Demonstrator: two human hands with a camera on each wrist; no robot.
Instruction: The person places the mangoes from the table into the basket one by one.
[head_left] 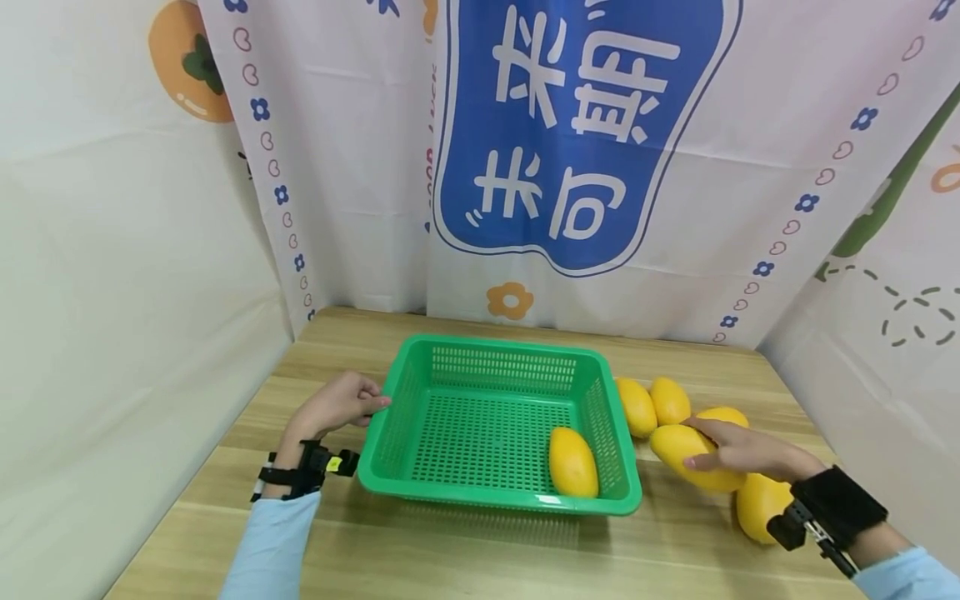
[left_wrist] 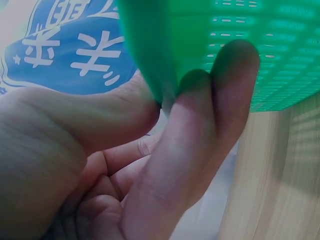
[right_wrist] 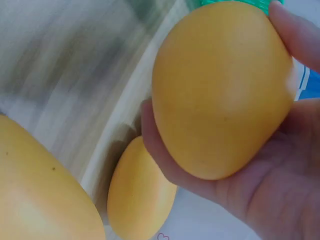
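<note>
At the left, the left hand pinches the rim of the green basket between thumb and bent fingers. The basket sits on the wooden surface, and a lone mango lies inside it, by the front right corner. From that, the work looks to be in its early part: one fruit is in, the others are outside. Just right of the basket, a larger mango and a smaller mango lie close together. Further right, the right hand curls thumb and fingers round a held mango; I cannot tell whether it is clear of the surface. A rear mango is partly hidden behind that hand, and a front mango lies near the wrist, so four seem left besides the held one.
</note>
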